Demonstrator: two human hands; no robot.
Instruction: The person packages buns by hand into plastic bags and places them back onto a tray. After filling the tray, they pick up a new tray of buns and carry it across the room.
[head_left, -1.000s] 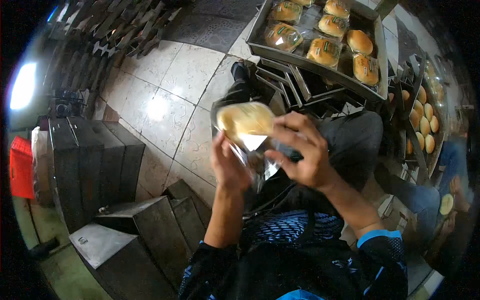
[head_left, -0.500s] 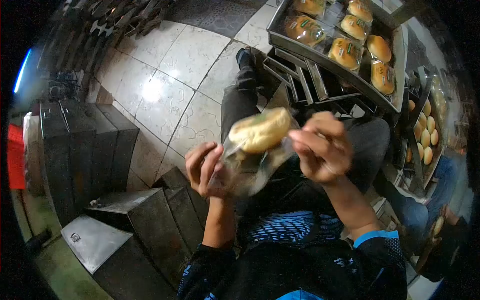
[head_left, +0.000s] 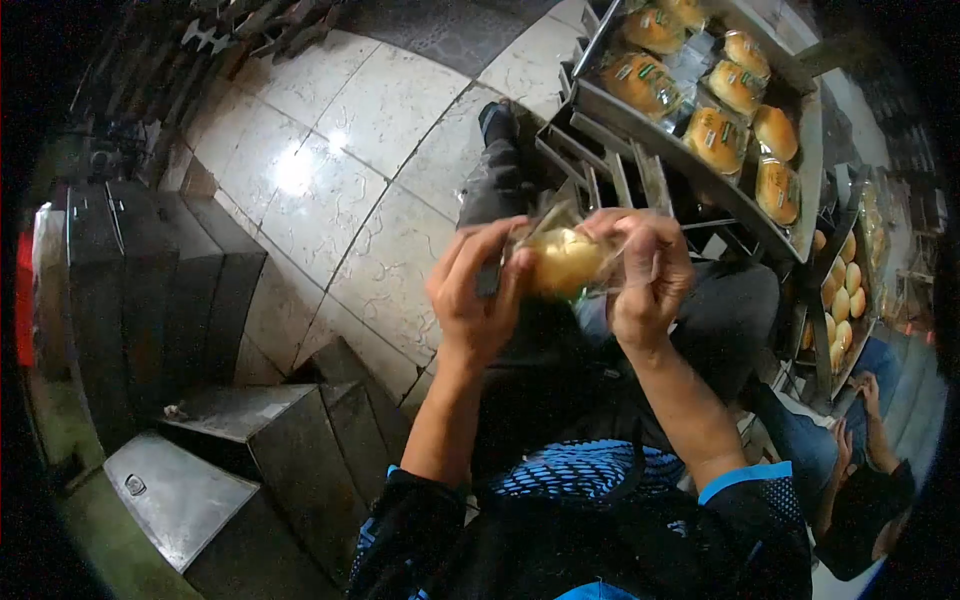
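Between my two hands, above my lap, is a bread bun in a clear plastic bag. My left hand grips it from the left, fingers bent against the wrapper. On the other side my right hand pinches the bag, and motion blurs its fingers a little. Some loose plastic sticks up above the bun. To the upper right, a metal tray holds several wrapped buns.
Another tray with several unwrapped buns is at the right, near a co-worker's arms. Dark metal boxes stand at the lower left. White floor tiles lie ahead, and stacked metal trays sit under the bun tray.
My left hand has moved up and right, closing in on the bun. The bun has turned over and come to the right, and its bag is now gathered between both hands.
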